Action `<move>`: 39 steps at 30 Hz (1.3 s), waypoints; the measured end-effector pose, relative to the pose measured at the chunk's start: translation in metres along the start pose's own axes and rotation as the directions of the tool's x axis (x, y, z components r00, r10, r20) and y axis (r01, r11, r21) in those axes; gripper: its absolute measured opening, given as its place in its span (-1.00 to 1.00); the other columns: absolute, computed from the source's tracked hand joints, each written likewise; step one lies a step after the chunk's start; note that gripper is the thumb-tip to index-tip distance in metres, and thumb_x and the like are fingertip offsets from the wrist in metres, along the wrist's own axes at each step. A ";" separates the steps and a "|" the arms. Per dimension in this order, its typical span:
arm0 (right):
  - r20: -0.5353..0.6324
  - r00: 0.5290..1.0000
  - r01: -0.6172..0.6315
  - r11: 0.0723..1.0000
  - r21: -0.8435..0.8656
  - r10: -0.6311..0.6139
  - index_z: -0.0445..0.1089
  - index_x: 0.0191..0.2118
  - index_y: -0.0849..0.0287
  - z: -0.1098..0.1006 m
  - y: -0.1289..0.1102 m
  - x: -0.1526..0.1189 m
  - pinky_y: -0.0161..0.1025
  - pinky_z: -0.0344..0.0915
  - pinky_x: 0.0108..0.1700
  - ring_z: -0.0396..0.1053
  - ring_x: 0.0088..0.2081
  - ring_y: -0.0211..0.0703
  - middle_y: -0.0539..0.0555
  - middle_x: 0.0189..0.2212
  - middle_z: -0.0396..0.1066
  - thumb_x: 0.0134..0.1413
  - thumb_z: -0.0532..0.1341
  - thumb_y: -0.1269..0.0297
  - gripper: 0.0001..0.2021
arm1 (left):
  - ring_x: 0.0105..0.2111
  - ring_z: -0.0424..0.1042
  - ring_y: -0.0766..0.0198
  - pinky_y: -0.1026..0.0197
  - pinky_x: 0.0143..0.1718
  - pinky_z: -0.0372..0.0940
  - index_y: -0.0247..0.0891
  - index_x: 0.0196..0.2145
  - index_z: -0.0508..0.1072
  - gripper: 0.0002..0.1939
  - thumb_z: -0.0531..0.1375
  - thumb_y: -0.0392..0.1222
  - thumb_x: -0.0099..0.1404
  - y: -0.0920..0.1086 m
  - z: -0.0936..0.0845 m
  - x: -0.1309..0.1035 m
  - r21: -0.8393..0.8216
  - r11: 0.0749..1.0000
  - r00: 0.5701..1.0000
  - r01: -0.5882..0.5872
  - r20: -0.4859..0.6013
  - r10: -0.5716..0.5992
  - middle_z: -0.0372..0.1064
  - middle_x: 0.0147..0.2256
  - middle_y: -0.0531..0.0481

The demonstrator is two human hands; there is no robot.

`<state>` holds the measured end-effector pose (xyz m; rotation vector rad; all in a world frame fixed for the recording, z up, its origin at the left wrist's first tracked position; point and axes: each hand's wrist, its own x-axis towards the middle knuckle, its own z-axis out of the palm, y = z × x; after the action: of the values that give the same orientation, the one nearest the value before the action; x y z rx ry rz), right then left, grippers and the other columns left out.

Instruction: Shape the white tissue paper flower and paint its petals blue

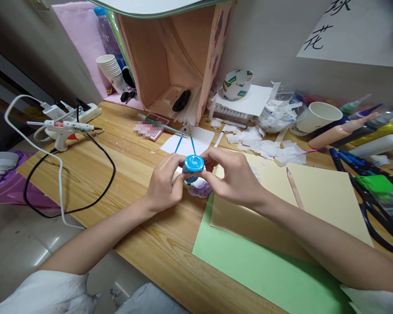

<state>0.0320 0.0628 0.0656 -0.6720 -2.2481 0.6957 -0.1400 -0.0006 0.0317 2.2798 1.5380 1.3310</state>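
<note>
Both hands grip a small shiny blue cylinder-like piece (194, 163), its round end tipped up toward me. I cannot make out exactly what it is. My left hand (165, 181) pinches its left side between thumb and fingers. From the right, my right hand (234, 176) holds it the same way, its fingertips partly hidden behind it. Just below and behind the piece, a purple and white ruffled shape (200, 188) shows, mostly covered by the hands. Two thin blue sticks (192, 145) slant up beyond the fingers, over a sheet of white paper (201, 137).
A glue gun (63, 131) with looping cords lies at the left. Cream card (258, 218) and green paper (229, 257) cover the right front, with a pencil (294, 187) on top. Black scissors (376, 218), paint bottles (343, 126), torn paper (265, 141) and a pink box (150, 56) stand around.
</note>
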 end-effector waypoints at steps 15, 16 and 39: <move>0.021 0.998 -0.056 0.997 0.060 0.055 0.33 -0.42 0.24 0.001 0.000 0.000 -0.39 0.09 -0.50 0.14 -0.60 -0.41 -0.11 -0.61 0.25 -0.11 0.23 0.53 -0.91 | -0.34 0.34 0.26 0.24 -0.31 0.27 -0.24 -0.23 0.30 -0.77 0.07 -0.46 0.17 0.001 0.002 -0.001 0.017 1.000 0.999 -0.018 -0.043 0.018 0.35 -0.35 0.00; 0.020 0.998 -0.057 0.997 0.061 0.056 0.33 -0.42 0.24 0.001 0.000 0.000 -0.40 0.09 -0.51 0.14 -0.61 -0.42 -0.11 -0.61 0.25 -0.11 0.23 0.53 -0.90 | -0.34 0.34 0.26 0.24 -0.31 0.27 -0.24 -0.23 0.30 -0.77 0.07 -0.46 0.17 0.001 0.002 -0.002 0.021 1.000 0.999 -0.016 -0.045 0.017 0.35 -0.35 0.00; 0.053 0.997 -0.056 0.998 0.020 0.055 0.32 -0.44 0.21 -0.004 -0.003 0.002 -0.38 0.06 -0.51 0.12 -0.63 -0.40 -0.10 -0.61 0.29 -0.17 0.19 0.55 -0.87 | -0.31 0.36 0.24 0.23 -0.32 0.26 -0.22 -0.24 0.29 -0.74 0.06 -0.47 0.12 0.003 0.003 -0.004 0.027 0.998 0.998 0.059 -0.006 -0.059 0.38 -0.33 0.00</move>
<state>0.0325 0.0630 0.0711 -0.7155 -2.2742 0.7719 -0.1360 -0.0041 0.0293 2.2297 1.6221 1.3104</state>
